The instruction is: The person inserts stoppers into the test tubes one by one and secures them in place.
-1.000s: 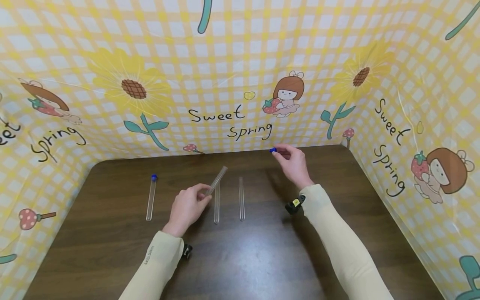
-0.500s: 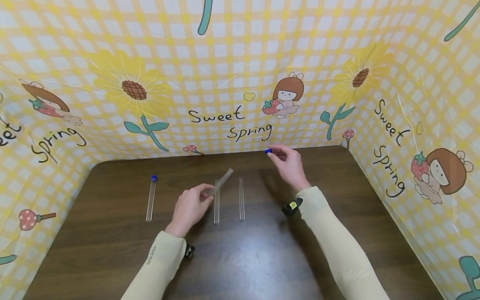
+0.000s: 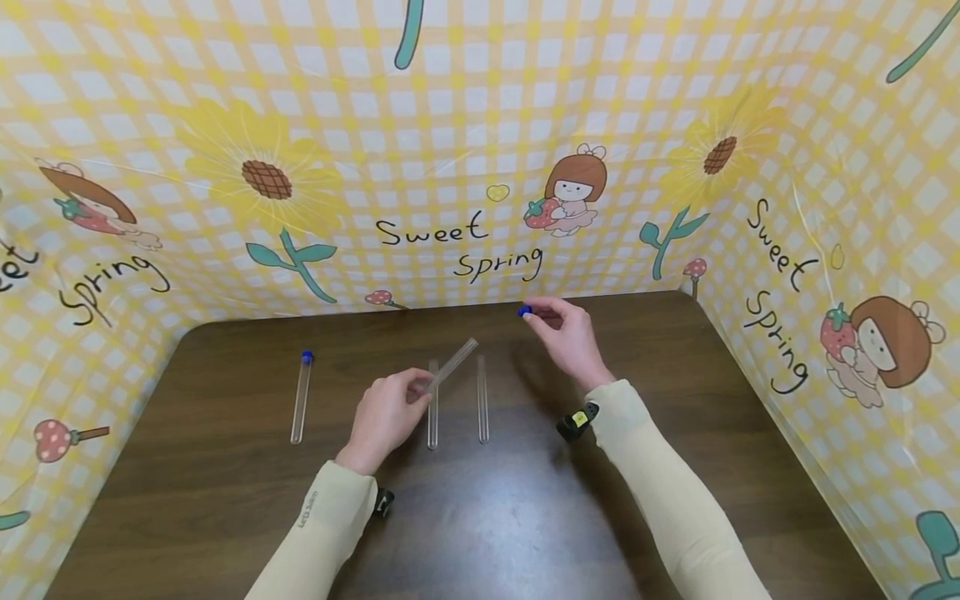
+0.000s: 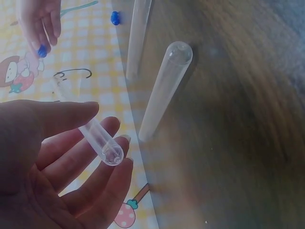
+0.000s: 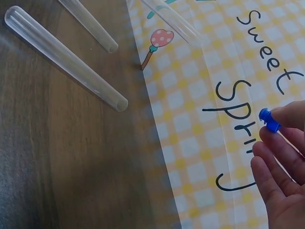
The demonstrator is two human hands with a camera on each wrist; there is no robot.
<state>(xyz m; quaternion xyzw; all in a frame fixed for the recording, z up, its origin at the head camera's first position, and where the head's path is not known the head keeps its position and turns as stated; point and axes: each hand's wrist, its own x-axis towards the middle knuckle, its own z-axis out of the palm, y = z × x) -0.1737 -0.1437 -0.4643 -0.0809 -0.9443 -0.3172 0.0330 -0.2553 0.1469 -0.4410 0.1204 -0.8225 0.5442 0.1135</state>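
Observation:
In the head view my left hand [image 3: 390,415] pinches a clear test tube [image 3: 457,358] near its rounded end, the tube slanting up to the right above the table. The left wrist view shows this tube's rounded bottom [image 4: 110,153] between thumb and fingers. My right hand [image 3: 570,337], further back, pinches a blue cap [image 5: 270,120] between thumb and fingertips. The cap is apart from the tube's upper end. Two uncapped test tubes lie on the table, one [image 3: 432,417] right beside my left hand, the other [image 3: 483,404] between the hands.
A test tube [image 3: 301,404] with a blue cap lies at the left of the dark wooden table [image 3: 187,500]. Another blue cap [image 4: 115,18] shows near the tabletop's edge in the left wrist view. A yellow checked cloth [image 3: 420,150] encloses the back and sides.
My right hand has moved left and slightly nearer with the blue cap. My left hand has shifted a little right, and its test tube leans further to the right.

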